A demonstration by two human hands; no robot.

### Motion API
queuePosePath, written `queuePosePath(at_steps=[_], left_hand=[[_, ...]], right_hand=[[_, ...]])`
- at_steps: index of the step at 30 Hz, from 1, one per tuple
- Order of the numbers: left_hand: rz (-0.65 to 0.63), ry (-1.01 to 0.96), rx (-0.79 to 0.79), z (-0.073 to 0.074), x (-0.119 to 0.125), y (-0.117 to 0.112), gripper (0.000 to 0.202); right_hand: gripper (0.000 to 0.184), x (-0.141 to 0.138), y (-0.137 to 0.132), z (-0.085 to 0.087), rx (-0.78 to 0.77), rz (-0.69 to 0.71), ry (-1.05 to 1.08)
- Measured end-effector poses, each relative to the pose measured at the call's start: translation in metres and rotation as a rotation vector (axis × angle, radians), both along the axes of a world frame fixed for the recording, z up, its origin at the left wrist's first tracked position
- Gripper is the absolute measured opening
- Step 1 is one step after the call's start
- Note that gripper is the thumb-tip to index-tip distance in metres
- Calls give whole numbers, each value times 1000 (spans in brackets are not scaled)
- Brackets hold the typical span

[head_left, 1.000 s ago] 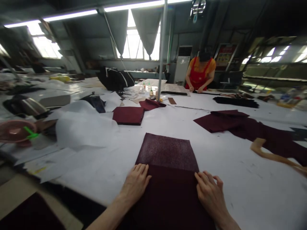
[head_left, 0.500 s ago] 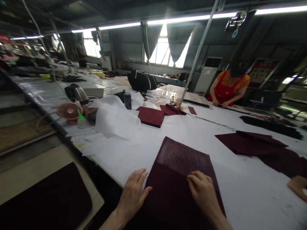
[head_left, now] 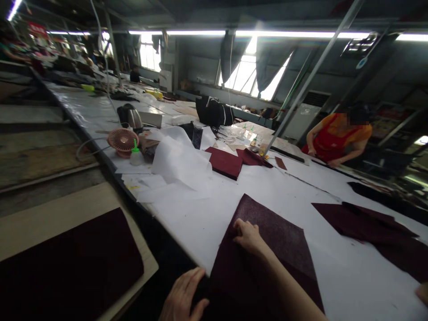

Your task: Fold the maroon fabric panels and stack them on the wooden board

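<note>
A dark maroon fabric piece [head_left: 264, 276] lies at the table's near edge, over a shinier maroon sheet [head_left: 274, 223] that shows at its far end. My right hand [head_left: 246, 234] reaches across to the left side, fingers curled and pinched at the upper fabric's far left corner; the fingertips are partly hidden. Left of the fabric, by the table edge, is my left hand [head_left: 185, 294], fingers stretched out and thumb apart, holding nothing. Whether it touches the cloth's edge I cannot tell.
Another maroon panel [head_left: 73, 263] lies on a board at lower left. On the white table [head_left: 187, 218] are a pink fan [head_left: 123, 141], a green-tipped bottle [head_left: 136, 156], white sheets [head_left: 179, 156], folded maroon cloth [head_left: 224, 162] and loose maroon pieces [head_left: 364, 223]. A co-worker [head_left: 337, 138] stands across.
My right hand has moved left and farther up, and the upper fabric's left side now reaches farther over the shiny sheet. My left hand sits lower in view. The view has turned left.
</note>
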State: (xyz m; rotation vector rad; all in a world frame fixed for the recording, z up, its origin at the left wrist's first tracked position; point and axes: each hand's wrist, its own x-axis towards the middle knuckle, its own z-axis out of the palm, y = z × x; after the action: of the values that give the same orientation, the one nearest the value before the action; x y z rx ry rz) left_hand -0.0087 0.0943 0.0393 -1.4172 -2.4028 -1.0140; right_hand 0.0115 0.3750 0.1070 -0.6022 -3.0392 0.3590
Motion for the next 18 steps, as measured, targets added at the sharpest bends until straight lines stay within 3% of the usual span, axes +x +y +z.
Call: queuePosePath(at_steps=[5,8,13,16,18], left_hand=[[-32,-23,54,-7,3,-11,49],[-46,-61,96,-9,6,-22,49],[-69,-333,128,-7,9,-44,53],[-113,-670,152,-10,7,-46,57],[-136,-931,210,-15,7,-44,64]], right_hand=[[11,13,-8,16,-41,125,-61],[13,40,-19,37,-94,209,-86],[15,112,-37,107,-139,219,-163],[25,150,-47,151,-113,221,-170],[27,161,-56,166,23,142,19]])
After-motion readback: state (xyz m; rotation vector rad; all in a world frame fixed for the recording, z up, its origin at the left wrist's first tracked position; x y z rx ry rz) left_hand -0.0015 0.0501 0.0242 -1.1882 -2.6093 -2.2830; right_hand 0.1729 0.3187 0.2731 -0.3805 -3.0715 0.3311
